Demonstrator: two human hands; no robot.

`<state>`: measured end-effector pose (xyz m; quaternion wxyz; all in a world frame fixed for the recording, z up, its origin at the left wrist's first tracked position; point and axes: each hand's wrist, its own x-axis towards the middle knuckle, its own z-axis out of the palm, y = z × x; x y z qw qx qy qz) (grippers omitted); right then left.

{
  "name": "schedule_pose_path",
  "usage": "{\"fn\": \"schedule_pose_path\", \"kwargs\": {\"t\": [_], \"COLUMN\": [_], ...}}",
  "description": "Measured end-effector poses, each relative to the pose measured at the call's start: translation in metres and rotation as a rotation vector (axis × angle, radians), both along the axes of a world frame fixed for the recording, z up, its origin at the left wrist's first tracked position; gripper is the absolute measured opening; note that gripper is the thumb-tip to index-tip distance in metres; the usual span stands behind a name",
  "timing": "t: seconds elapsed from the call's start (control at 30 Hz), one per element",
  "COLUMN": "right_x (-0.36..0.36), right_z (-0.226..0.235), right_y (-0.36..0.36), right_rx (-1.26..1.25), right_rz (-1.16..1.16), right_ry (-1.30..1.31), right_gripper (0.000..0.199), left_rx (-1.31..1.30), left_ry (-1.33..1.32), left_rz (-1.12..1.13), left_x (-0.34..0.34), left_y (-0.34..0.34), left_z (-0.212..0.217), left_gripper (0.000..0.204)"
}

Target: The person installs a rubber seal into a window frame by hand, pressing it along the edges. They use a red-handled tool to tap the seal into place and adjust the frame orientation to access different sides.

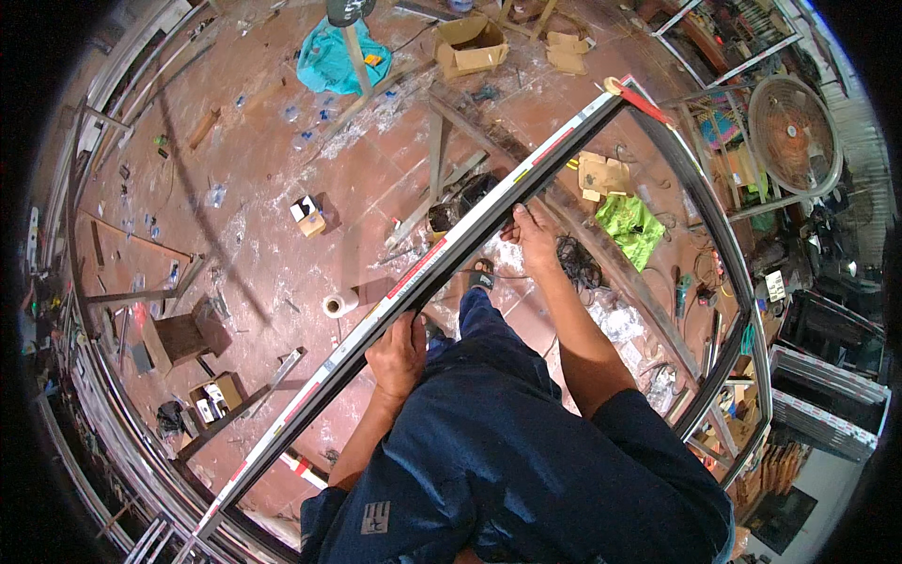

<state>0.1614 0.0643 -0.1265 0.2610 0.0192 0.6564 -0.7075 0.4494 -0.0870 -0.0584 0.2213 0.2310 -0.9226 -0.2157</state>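
Note:
A large dark metal window frame [470, 236] slants across the view, its long near rail covered with white and red film. My left hand [398, 355] is closed around the rail's lower half, fingers partly hidden behind it. Further up, my right hand [532, 237] has its fingers curled against the black inner edge of the same rail. Red and tan wrapping [628, 92] covers the upper corner. Between the frame's sides, the floor and a bright green plastic bag [629, 230] show through.
Wooden trestle legs [437, 155] stand beyond the rail. Several cardboard boxes [470, 47] and a teal bag [343, 58] lie on the debris-strewn tiled floor. Left of the rail are a white roll [335, 305] and a small box [307, 215]. A round fan [795, 136] stands at right.

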Motion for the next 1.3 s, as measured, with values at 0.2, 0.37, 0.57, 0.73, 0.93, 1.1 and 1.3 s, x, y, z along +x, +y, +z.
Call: {"fn": "schedule_pose_path", "kwargs": {"t": [0.2,0.37,0.57,0.73,0.93,1.1,1.3], "right_x": [-0.001,0.014,0.024,0.032,0.052,0.049,0.067], "right_z": [-0.015,0.012,-0.003,-0.002,0.004,0.002,0.007], "right_y": [-0.012,-0.012,-0.014,-0.017,-0.02,-0.03,-0.024], "right_rx": [-0.052,0.005,-0.029,-0.007,-0.077,-0.061,-0.07], "right_rz": [-0.125,-0.069,-0.038,-0.033,0.066,0.017,0.089], "right_ry": [0.125,-0.044,-0.014,0.017,0.006,0.03,-0.075], "right_gripper": [0.029,0.03,0.028,0.032,0.031,0.027,0.026], "left_rx": [-0.074,-0.051,-0.06,-0.035,-0.089,-0.031,-0.101], "left_ry": [-0.043,-0.029,-0.015,-0.076,-0.036,-0.066,-0.012], "left_rz": [0.011,0.033,0.013,0.036,0.006,0.023,-0.03], "left_x": [-0.008,-0.005,-0.009,-0.005,-0.007,-0.006,-0.005], "left_y": [0.001,0.001,0.001,0.003,0.0,0.003,-0.001], "left_z": [0.004,-0.005,0.003,-0.003,-0.003,0.001,-0.002], "left_gripper": [0.015,0.018,0.02,0.021,0.017,0.015,0.017]}}
